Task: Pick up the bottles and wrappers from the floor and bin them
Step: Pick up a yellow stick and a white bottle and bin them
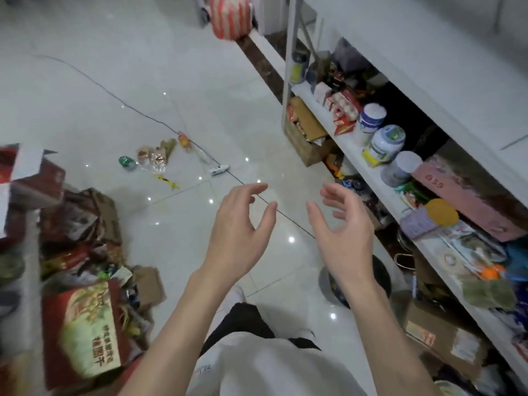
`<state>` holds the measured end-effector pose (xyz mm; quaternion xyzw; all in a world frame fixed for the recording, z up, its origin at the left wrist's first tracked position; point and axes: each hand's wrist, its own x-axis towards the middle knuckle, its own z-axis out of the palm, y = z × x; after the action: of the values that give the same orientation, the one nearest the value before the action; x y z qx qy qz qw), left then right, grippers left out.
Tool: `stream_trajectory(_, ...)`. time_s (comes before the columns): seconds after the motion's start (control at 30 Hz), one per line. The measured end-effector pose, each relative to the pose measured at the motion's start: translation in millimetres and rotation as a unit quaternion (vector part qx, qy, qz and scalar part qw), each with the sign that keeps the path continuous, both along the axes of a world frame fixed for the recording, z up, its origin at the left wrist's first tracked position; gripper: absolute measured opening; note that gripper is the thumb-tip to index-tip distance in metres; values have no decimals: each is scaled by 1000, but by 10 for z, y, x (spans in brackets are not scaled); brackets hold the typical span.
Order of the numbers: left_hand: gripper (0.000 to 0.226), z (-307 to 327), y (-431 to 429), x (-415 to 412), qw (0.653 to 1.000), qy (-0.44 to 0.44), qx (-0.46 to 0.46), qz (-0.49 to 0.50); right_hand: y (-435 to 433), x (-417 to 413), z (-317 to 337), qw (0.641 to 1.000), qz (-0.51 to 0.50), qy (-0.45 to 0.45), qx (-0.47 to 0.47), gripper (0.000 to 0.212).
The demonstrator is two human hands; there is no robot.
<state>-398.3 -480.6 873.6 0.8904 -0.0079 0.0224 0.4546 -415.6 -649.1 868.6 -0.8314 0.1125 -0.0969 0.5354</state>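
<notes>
Floor: glossy white tiled floor (85,110), ceiling lights showing as bright spots; a thin black cable (148,119) crosses it diagonally and passes beneath the hands.
Litter: small scatter lying on the tiles, well ahead of the hands, beside the cable. It holds a crumpled green foil wrapper (127,163), crumpled clear plastic pieces (151,160), an orange wrapper (184,140), a yellow wrapper strip (168,182) and a small white-and-blue packet (219,170). Too blurred to tell bottle from wrapper among the clear pieces.
Left hand (237,232): raised over the bare floor, fingers spread and loosely curved, holding nothing.
Right hand (340,232): level with the left, palm turned inward, fingers loosely apart, holding nothing.
Right side: long white shelf unit (414,67), crowded with white lidded plastic jars (385,141), cartons and a pink box (457,195).
Left side: heap of red printed cardboard boxes (83,324) on the floor.
Far end: red-and-white striped bag (230,15) by the wall.
</notes>
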Motion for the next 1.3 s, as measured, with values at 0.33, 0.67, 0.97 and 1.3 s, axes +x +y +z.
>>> stream_trajectory(0.33,31,-177,1686,335,988,15,-12,153,1359,774,-39,995,99,21,-24,34)
stream_trajectory(0.67,31,-485,2725,734,963,53,-21,265,2215,1492,-255,982,173,64,-48,33)
stream_trajectory(0.97,32,-607,3064,1816,952,69,-1,297,2505,2711,-578,974,207,63,-66,35)
stream_trajectory(1.3,32,-810,3366,3605,941,113,29,317,2760,4464,-970,967,226,100,-56,38)
